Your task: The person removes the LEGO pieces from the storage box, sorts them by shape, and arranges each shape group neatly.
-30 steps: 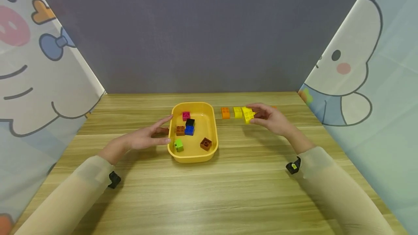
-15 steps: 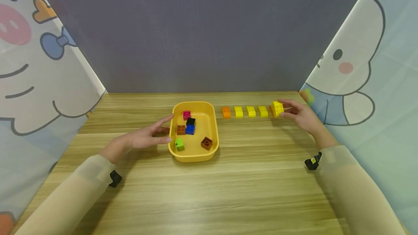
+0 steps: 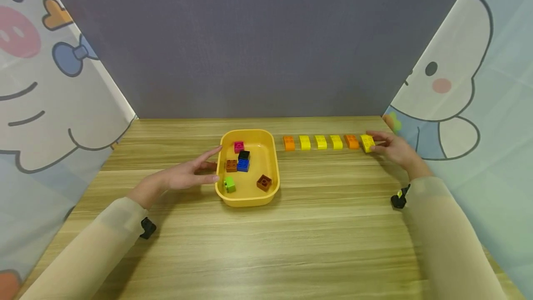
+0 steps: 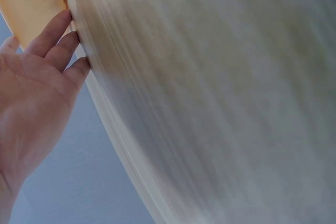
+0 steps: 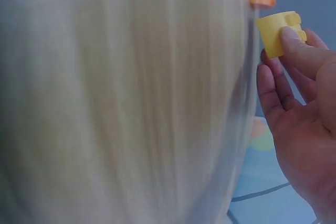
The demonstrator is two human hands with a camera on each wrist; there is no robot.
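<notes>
My right hand (image 3: 393,151) pinches a yellow toy building brick (image 3: 368,143) between thumb and fingers, at the right end of a row of bricks. In the right wrist view the thumb presses the side of that yellow brick (image 5: 275,32), close to the tabletop. Just left of it in the row sits an orange brick (image 3: 351,141). My left hand (image 3: 187,175) rests with spread, relaxed fingers against the left side of a yellow tray (image 3: 262,200). The left wrist view shows the fingers of that hand (image 4: 42,87) stretched toward the tray's wall (image 4: 31,3).
Further left in the row are several yellow bricks, one of them here (image 3: 320,142), and another orange brick (image 3: 288,143). Inside the tray lie a pink brick (image 3: 238,146), a black one (image 3: 244,155), a blue one (image 3: 243,165), a green one (image 3: 229,184) and two brown ones.
My right hand has carried the yellow brick rightward past the row and lowered it beside the right orange brick. The left hand has stayed at the tray.
</notes>
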